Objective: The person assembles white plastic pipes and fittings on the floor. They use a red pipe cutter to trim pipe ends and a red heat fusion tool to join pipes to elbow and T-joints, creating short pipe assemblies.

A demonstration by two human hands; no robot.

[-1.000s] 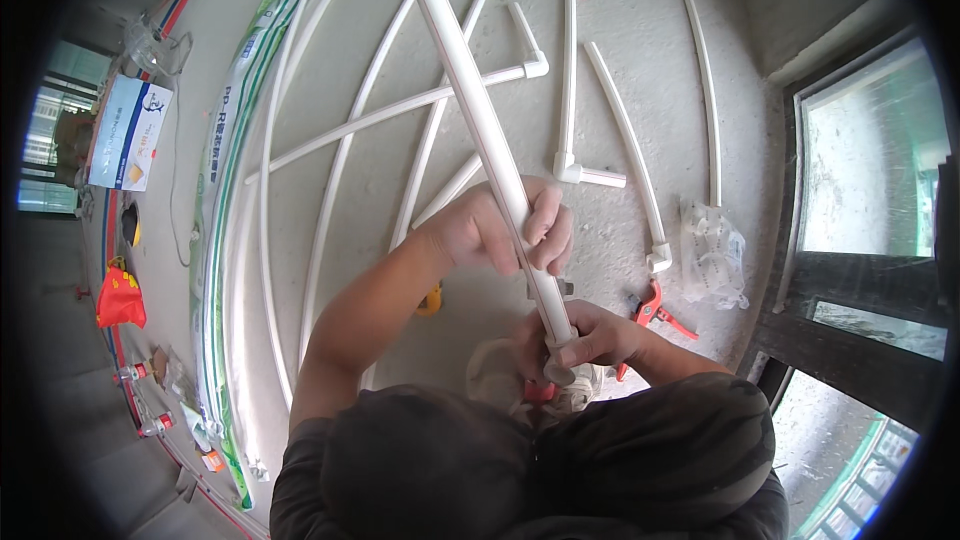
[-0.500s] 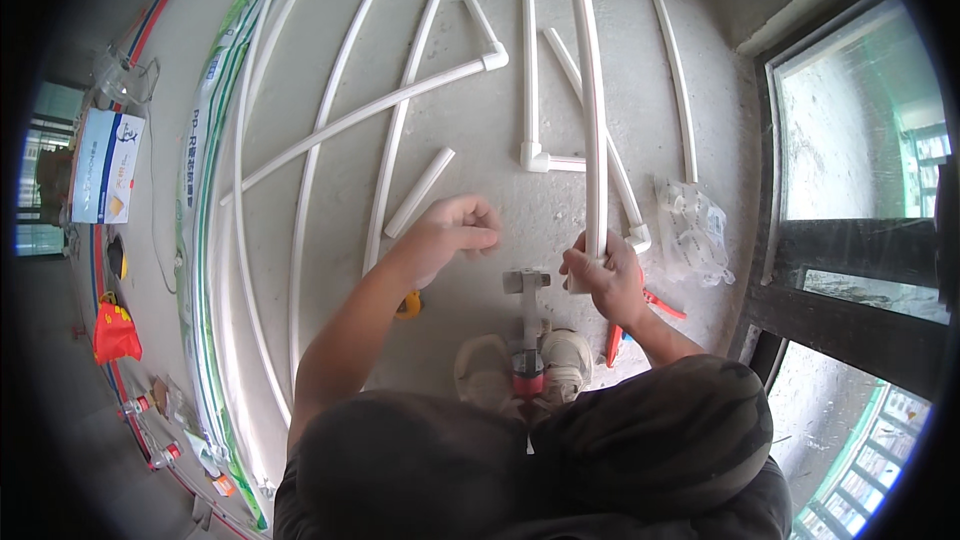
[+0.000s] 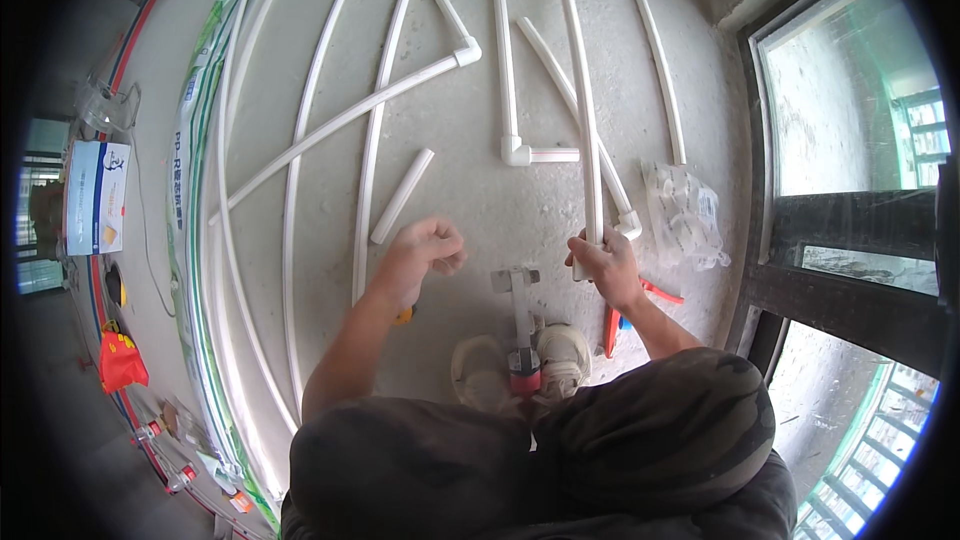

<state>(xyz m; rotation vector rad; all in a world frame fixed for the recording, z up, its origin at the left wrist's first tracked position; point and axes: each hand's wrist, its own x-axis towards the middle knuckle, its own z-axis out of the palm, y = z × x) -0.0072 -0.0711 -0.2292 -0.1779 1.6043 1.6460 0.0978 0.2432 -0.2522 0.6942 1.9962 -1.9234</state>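
Note:
My right hand [image 3: 606, 262] grips a long white plastic pipe [image 3: 583, 130] near its lower end; the pipe runs away from me over the floor. My left hand [image 3: 428, 252] is curled closed above the floor, and whatever it may hold is hidden. A short white pipe piece [image 3: 403, 196] lies just beyond it. Between my shoes stands a pipe welding tool [image 3: 520, 315] with a grey metal head and a red lower part. Beside my right wrist lies a red-handled pipe cutter [image 3: 612, 332], partly covered by my arm.
Several white pipes [image 3: 298, 180] lie across the concrete floor, some with elbow fittings [image 3: 516, 151]. A clear plastic bag [image 3: 685, 215] is at right, near the dark window frame [image 3: 850, 290]. Far left are a long green-and-white pipe wrapper [image 3: 190, 200], a box [image 3: 98, 198] and a red pouch [image 3: 122, 358].
My left hand has drawn slightly left and lower, its fingers curling in. The right hand keeps hold of the pipe, whose far part has swung a little left. The whole view has shifted slightly.

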